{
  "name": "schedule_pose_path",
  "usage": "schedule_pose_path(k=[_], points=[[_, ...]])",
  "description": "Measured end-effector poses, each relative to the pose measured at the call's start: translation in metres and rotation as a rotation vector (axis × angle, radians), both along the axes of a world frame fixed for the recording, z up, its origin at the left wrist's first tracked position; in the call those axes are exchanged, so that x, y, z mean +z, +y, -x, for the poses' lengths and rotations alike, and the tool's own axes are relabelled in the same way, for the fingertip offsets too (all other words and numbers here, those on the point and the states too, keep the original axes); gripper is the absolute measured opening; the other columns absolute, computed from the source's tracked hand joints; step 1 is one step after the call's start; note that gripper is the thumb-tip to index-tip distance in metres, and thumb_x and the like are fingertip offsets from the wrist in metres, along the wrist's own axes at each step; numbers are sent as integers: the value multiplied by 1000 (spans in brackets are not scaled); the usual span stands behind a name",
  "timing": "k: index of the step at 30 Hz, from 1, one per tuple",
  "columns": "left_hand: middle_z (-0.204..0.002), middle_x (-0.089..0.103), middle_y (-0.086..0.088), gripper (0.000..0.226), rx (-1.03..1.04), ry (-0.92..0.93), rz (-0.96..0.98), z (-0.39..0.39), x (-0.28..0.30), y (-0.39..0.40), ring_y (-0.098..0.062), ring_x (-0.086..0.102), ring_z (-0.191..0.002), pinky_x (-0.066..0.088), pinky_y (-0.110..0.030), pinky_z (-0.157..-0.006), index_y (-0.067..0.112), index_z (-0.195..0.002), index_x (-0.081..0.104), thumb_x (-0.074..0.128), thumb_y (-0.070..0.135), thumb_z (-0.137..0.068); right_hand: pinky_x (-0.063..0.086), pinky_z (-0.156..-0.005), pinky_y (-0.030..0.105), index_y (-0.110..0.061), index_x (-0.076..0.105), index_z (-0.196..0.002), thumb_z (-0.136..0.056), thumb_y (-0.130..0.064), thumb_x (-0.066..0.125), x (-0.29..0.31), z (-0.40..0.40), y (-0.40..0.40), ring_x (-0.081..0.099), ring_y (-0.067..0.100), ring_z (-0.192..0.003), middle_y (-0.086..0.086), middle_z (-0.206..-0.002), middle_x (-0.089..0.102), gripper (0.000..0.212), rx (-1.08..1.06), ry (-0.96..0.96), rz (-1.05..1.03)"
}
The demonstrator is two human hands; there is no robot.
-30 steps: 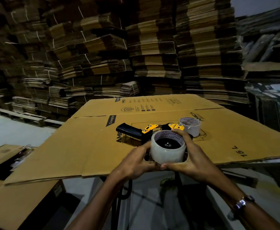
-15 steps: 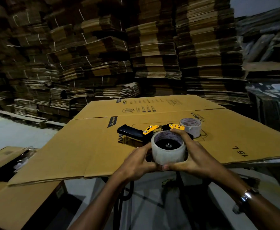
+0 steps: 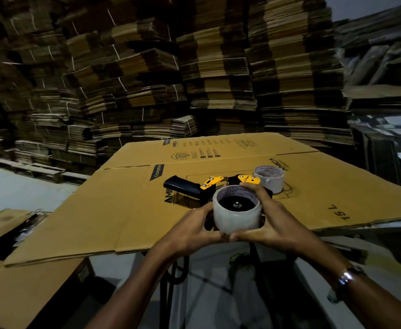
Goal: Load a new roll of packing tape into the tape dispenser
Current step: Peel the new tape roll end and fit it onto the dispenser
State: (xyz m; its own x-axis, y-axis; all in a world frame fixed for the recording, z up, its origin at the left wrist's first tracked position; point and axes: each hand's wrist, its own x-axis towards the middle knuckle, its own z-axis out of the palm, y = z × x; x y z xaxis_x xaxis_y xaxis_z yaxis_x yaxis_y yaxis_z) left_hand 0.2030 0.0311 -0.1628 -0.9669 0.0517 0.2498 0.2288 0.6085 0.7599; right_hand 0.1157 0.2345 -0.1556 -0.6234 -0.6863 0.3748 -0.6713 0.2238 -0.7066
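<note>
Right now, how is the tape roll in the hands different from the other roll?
The near roll sits on the dispenser, gripped by the left hand and right hand; the far roll lies free on the cardboard. The near roll looks thicker with tape. Both are pale, with printed cores.

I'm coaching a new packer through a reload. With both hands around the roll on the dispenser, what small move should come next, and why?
Probably press the tape roll straight down to seat it fully. The left hand and right hand cup its sides, and the dispenser hub shows inside the core, so it looks mounted, but no tape end is pulled out yet.
</note>
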Motion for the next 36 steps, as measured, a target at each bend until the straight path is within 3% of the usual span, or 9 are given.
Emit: schedule_pose_path(k=[2, 5, 9, 11, 17, 25, 30, 34, 36], points=[[-128, 59, 21, 74, -6, -6, 8, -1, 1, 0, 15, 55, -116, 49, -12, -94, 28, -144, 45, 83, 29, -80, 50, -104, 39, -41, 32, -144, -51, -64, 89, 0, 0, 0, 52, 3, -129, -19, -139, 51, 111, -2, 9, -3], [-125, 60, 23, 72, -4, 0, 17, -1, 2, 0, 10, 58, -115, 52, -22, -96, 31, -141, 46, 83, 28, -80, 50, -104, 38, -41, 32, -143, -54, -59, 90, -1, 0, -1, 52, 1, -127, -19, -137, 53, 108, -8, 39, 6], [-123, 58, 30, 71, -15, 5, 2, -1, 3, 1, 16, 56, -114, 47, -10, -90, 35, -138, 46, 84, 25, -79, 48, -106, 32, -47, 29, -142, -57, -56, 91, -7, -1, -1, 50, -6, -127, -26, -136, 50, 106, -23, 81, 19], [-127, 59, 26, 72, -20, 5, -6, -1, 2, 0, 14, 56, -116, 47, -11, -92, 34, -139, 47, 84, 24, -78, 47, -107, 31, -49, 28, -142, -58, -54, 91, -9, -2, -1, 49, -5, -127, -25, -137, 50, 105, -26, 79, 28], [-133, 62, 18, 67, -21, 11, 11, 0, 2, -2, 5, 58, -119, 52, -29, -101, 39, -135, 49, 83, 26, -79, 47, -108, 35, -45, 27, -144, -59, -51, 92, -12, -2, -1, 50, -1, -129, -18, -140, 52, 107, -25, 61, 35], [-127, 67, 12, 69, -15, -23, 31, 0, 1, -4, -14, 63, -116, 51, -49, -100, 30, -136, 55, 84, 36, -75, 46, -107, 29, -46, 26, -144, -59, -50, 92, -7, -1, -1, 50, 0, -127, -19, -138, 51, 107, -31, 68, -16], [-128, 66, 14, 64, -39, -78, -4, 1, 5, -6, -4, 62, -117, 51, -42, -102, 26, -136, 55, 83, 23, -79, 47, -107, 34, -47, 27, -144, -56, -56, 91, -8, -2, -2, 52, 1, -128, -17, -139, 53, 109, -48, 42, 9], [-137, 59, 19, 68, -139, -196, -37, -4, 10, -11, 8, 52, -126, 44, -14, -104, 28, -143, 44, 74, 5, -86, 48, -107, 36, -48, 29, -142, -57, -54, 91, -9, -2, -1, 52, 0, -128, -18, -138, 54, 106, -49, 18, 34], [-140, 57, 17, 66, -176, -231, -65, -6, 13, -16, 5, 51, -129, 44, -16, -104, 29, -144, 42, 64, -2, -90, 49, -106, 38, -50, 30, -141, -57, -52, 92, -9, -2, -1, 52, 1, -128, -17, -138, 54, 104, -47, 20, 37]])
